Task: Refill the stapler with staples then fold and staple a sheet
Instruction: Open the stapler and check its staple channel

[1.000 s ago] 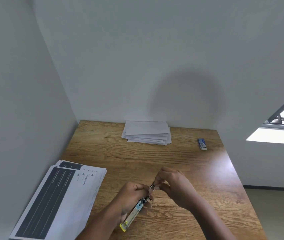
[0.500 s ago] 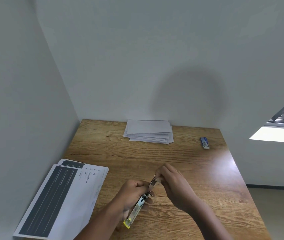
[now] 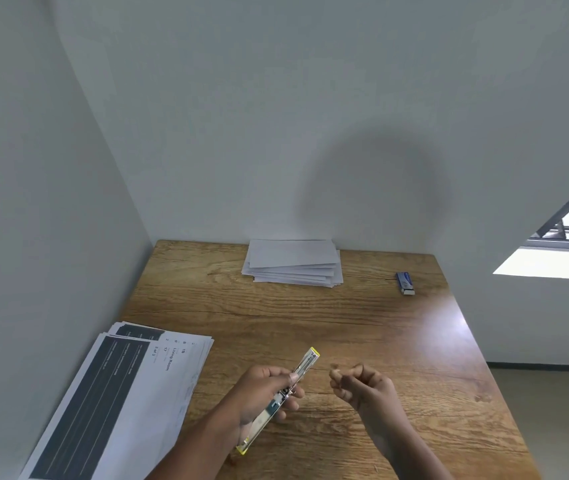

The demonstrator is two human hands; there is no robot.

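A wooden table [image 3: 311, 317] stands pushed into a corner of two pale walls. Above its near edge, roughly at the middle, the left hand [image 3: 262, 393] grips the stapler [image 3: 278, 400], fingers [image 3: 293, 403] curled under its metal body and the thumb laid on top. The stapler is swung open into one long strip, yellow at both ends, slanting from the near end by the wrist up and away toward the far right. It is held off the table, not resting on it.

Just beside it, apart from the stapler's far tip, the right hand [image 3: 362, 384] hovers with its fingers clenched into a loose fist; thumb and forefinger seem to meet at the tip, but whether they pinch a strip of staples is too small to tell.

At the near left corner lies a fanned stack of printed sheets [image 3: 116, 396], with dark bands and small text, overhanging the left edge. Against the far edge, near its middle, sits a pile of folded white sheets [image 3: 293, 263]. Toward the far right corner lies a small blue staple box [image 3: 404, 283], well apart from both hands.
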